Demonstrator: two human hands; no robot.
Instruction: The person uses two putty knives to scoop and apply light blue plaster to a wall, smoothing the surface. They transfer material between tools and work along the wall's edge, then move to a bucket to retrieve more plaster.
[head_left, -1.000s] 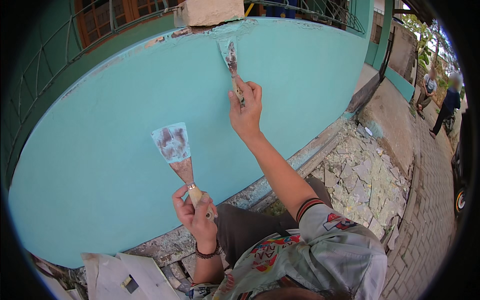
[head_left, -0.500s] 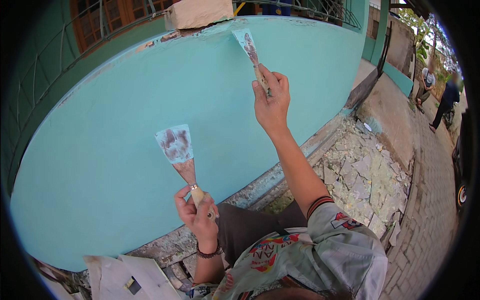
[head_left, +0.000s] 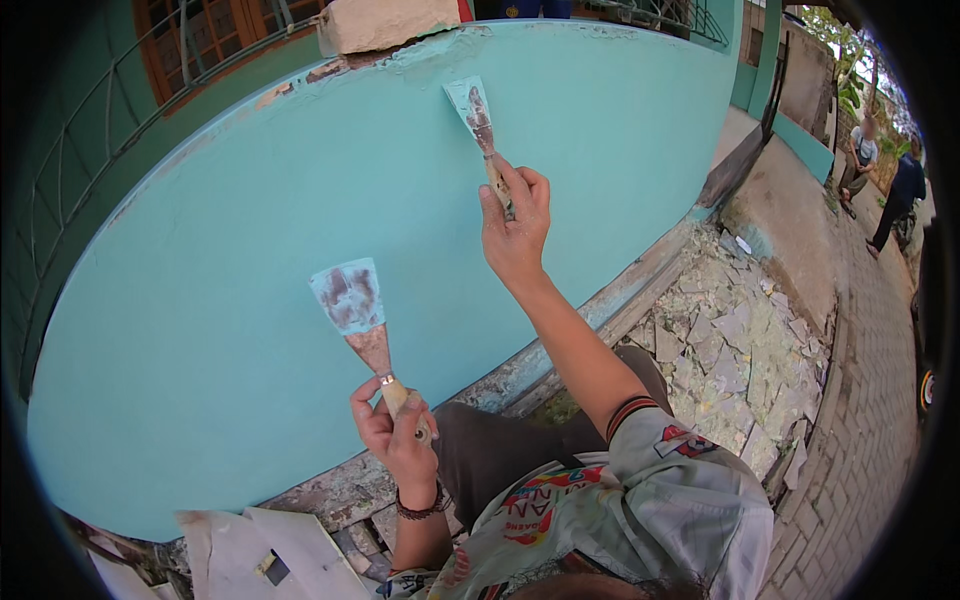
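My left hand (head_left: 398, 432) grips the wooden handle of a wide putty knife (head_left: 350, 300), blade up, its face smeared with light-blue paste over dark metal. In my right hand (head_left: 518, 222) is a narrower putty knife (head_left: 470, 108), also coated with blue paste, its blade against or just in front of the upper part of the turquoise wall (head_left: 230, 260). Whether that blade touches the surface I cannot tell. The wall's top edge is chipped and rough near a pale block.
The pale block (head_left: 385, 24) rests on the wall's top edge. Broken tile pieces (head_left: 720, 350) cover the ground at right, beside a paved path (head_left: 860, 440). White boards (head_left: 270, 560) lie at lower left. Two people (head_left: 893, 205) are at far right.
My right hand has moved down and slightly left with its putty knife, away from the wall's top edge. The left hand and its knife have hardly moved.
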